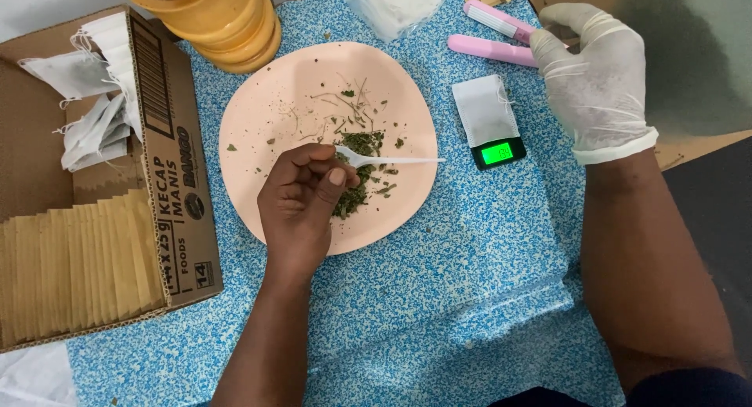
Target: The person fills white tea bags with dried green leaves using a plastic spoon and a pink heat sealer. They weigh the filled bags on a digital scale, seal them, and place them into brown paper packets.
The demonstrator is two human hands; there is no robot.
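My left hand (301,195) is bare and curled over the near side of the pink plate (258,94), thumb and fingers pinching one end of a small white plastic spoon (388,159). The spoon lies level across the plate, pointing toward my right, its far end just past the plate's rim. Right beside my fingertips, partly under the spoon, sits a loose heap of dried green herbs (359,168): dark, flaky leaf bits with thin pale stems, and stray crumbs scattered over the rest of the plate.

My right hand (597,78) wears a white glove and rests well apart from the plate, fingers loosely bent on the pink sealer (493,36) at the far edge of the blue speckled mat (470,266); I cannot tell whether it grips it. Between my hands stands a small scale (489,121) with a white bag on top and a lit green display. A cardboard box (168,164) of bags lies to my left.
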